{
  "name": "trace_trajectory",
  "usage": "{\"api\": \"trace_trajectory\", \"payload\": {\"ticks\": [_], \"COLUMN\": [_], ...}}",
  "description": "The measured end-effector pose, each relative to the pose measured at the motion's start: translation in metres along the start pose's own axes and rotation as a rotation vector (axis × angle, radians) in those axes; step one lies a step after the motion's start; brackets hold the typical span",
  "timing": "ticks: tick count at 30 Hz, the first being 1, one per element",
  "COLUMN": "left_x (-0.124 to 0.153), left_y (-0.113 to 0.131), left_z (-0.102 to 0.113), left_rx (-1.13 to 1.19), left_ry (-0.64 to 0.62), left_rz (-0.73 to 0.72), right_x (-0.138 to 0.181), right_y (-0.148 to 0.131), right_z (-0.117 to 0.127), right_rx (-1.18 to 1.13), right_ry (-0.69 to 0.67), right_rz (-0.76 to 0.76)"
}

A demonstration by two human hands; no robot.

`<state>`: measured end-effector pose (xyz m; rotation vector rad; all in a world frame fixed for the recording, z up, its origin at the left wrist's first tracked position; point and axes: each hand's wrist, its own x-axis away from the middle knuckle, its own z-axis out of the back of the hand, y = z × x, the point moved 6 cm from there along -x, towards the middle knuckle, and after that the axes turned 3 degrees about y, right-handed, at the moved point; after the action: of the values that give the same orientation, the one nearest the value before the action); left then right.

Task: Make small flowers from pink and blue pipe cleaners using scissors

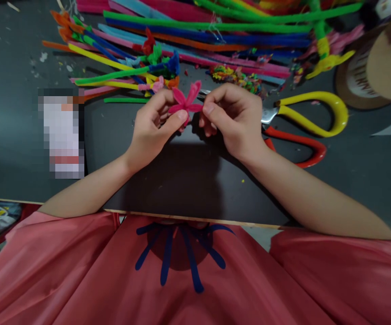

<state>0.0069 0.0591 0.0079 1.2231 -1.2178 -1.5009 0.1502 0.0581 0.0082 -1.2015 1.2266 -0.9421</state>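
Note:
A pink pipe-cleaner flower (186, 103) with several looped petals is held up over the dark table. My left hand (159, 119) pinches it, thumb lying across a lower petal near the center. The thumb and forefinger of my right hand (237, 117) grip the tip of the petal that points right. Behind my right hand lie scissors (342, 110) with one yellow and one red handle; the hand covers most of their blades. The flower's underside is hidden by my left fingers.
Long colored pipe cleaners (195, 27) cross the back of the table (107, 135). Finished pipe-cleaner flowers (158, 58) lie at back left, and a heap of clippings (237, 79) behind my right hand. A blurred-out rectangular object (65, 135) lies left; a cardboard spool (359, 76) stands right.

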Motion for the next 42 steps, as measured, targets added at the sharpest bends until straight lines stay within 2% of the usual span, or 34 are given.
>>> {"api": "trace_trajectory", "payload": {"ticks": [4, 16, 25, 30, 37, 40, 42], "left_x": [0.000, 0.004, 0.008, 0.006, 0.005, 0.004, 0.003], "left_y": [0.002, 0.007, 0.010, 0.004, 0.001, 0.002, 0.003], "left_z": [-0.001, -0.008, -0.009, -0.007, -0.007, -0.007, -0.007], "left_rx": [-0.048, -0.041, -0.092, -0.005, -0.006, -0.013, -0.026], "left_ry": [0.008, -0.125, -0.150, -0.114, -0.067, -0.044, -0.036], "left_rz": [0.058, 0.120, 0.085, 0.161, 0.183, 0.183, 0.181], "right_x": [-0.001, -0.001, -0.001, 0.000, 0.001, 0.007, 0.012], "right_y": [-0.001, -0.001, 0.001, 0.003, 0.003, -0.009, -0.020], "right_z": [-0.002, 0.000, 0.000, 0.003, 0.003, 0.002, -0.003], "right_rx": [0.018, 0.021, 0.132, 0.176, 0.251, 0.288, 0.333], "right_ry": [-0.045, -0.023, -0.042, 0.013, 0.036, 0.069, 0.020], "right_rz": [-0.013, -0.022, -0.072, -0.029, 0.002, 0.098, 0.203]}}
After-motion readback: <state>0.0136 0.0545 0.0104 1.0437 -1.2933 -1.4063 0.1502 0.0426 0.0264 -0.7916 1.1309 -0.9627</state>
